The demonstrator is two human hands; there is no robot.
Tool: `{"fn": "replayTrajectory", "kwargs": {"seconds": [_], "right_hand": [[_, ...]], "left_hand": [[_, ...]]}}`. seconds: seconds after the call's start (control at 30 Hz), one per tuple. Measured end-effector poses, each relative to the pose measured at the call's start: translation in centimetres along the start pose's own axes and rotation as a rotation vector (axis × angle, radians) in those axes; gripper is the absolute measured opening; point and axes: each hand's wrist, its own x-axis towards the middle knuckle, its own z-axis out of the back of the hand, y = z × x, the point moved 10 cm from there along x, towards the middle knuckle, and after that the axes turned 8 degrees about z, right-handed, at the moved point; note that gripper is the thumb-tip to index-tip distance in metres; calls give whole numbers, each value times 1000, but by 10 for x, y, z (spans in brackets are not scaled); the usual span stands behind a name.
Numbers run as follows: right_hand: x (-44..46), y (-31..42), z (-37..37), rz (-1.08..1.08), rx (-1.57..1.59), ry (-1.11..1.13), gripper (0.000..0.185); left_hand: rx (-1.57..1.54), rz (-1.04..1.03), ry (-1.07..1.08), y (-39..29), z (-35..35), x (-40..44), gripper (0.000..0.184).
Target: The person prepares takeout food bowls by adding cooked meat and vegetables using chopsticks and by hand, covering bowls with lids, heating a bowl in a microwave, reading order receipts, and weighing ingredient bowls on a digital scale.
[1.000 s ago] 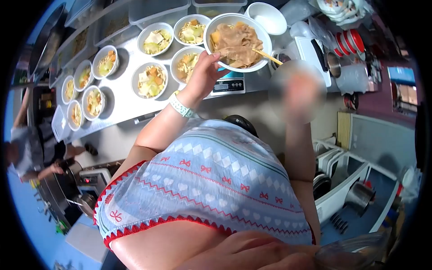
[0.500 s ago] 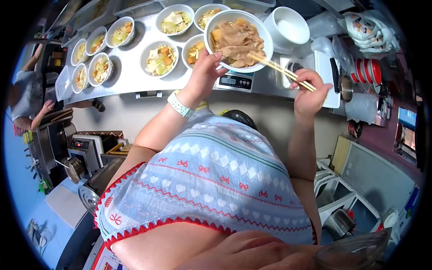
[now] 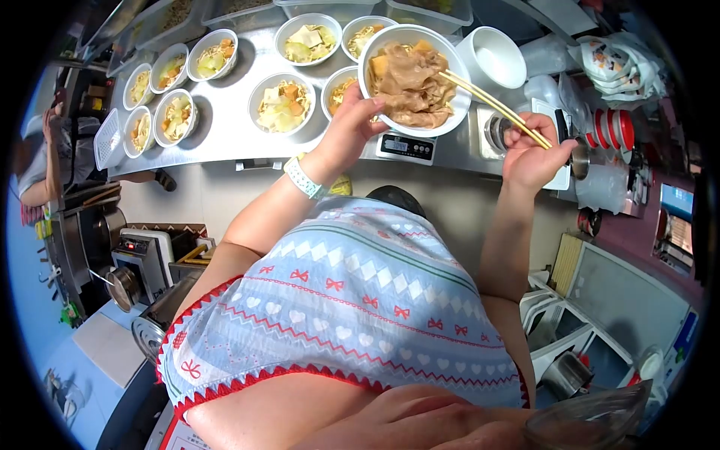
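My left hand [image 3: 351, 126] grips the near-left rim of a white bowl [image 3: 464, 99], thumb over the edge. Thin slices of pale brown meat [image 3: 414, 79] lie in it, with orange chunks at the far left. Held in my right hand [image 3: 534, 152] is a pair of chopsticks [image 3: 495, 109], whose tips touch the right side of the meat. A digital scale [image 3: 406, 148] shows below the bowl; whether the bowl rests on it I cannot tell. Smaller bowls of noodles and vegetables stand left of my left hand, the nearest one [image 3: 281, 105] holding tofu-like pale pieces.
A stack of white bowls [image 3: 495, 58] stands right of the meat bowl. Several filled bowls [image 3: 175, 118] line the left of the metal counter [image 3: 225, 135]. Clear tubs [image 3: 251, 9] are along the back. Another person [image 3: 49, 154] stands at the far left.
The chopsticks have moved up on the meat, which lies more bunched than before. My view has shifted slightly, so the counter appears further right. The other person's hand has risen.
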Motion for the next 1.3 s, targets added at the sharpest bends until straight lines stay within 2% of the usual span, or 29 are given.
{"fn": "replayTrajectory", "kwargs": {"seconds": [0.07, 0.2, 0.3, 0.47, 0.53, 0.6, 0.67, 0.73, 0.8, 0.9, 0.93, 1.0, 1.03, 1.1, 1.3], "right_hand": [[0, -9, 1, -20, -22, -27, 76], [3, -18, -12, -40, -135, 85, 79], [14, -4, 9, 50, -240, -100, 80], [37, 13, 26, 167, -187, -110, 82], [37, 36, 9, 406, -210, 75, 85], [37, 46, 5, 478, -199, 161, 86], [12, 67, -44, 807, -728, 472, 81], [-14, 60, -68, 988, -722, 717, 68], [-29, 55, -83, 949, -708, 903, 66], [-35, 47, -87, 878, -671, 1023, 69], [-35, 45, -80, 877, -669, 1022, 69], [5, 43, -36, 602, -487, 646, 74], [11, 42, -33, 604, -484, 651, 74], [47, 3, 18, 44, -86, 163, 82], [35, 4, -3, 119, -407, 219, 86]], "left_hand": [[31, 14, -11, 4, 5, 3, 52], [16, 50, -2, 11, -6, 8, 51], [5, 46, -16, 12, -17, 13, 50], [36, 42, -45, 29, -19, 26, 49], [34, 46, -59, 32, -22, 28, 49], [33, 48, -72, 33, -27, 31, 48], [6, 17, -75, 30, -32, 32, 47], [-1, 31, -63, 31, -33, 35, 52], [-10, 47, -50, 33, -34, 38, 57], [7, 63, -68, 36, -34, 39, 57], [2, 47, -87, 37, -33, 39, 52], [-4, 29, -107, 36, -30, 41, 47], [-1, 21, -110, 36, -30, 42, 47], [2, 20, -115, 38, -29, 40, 48], [71, -15, -163, 34, -30, 38, 50]]}}
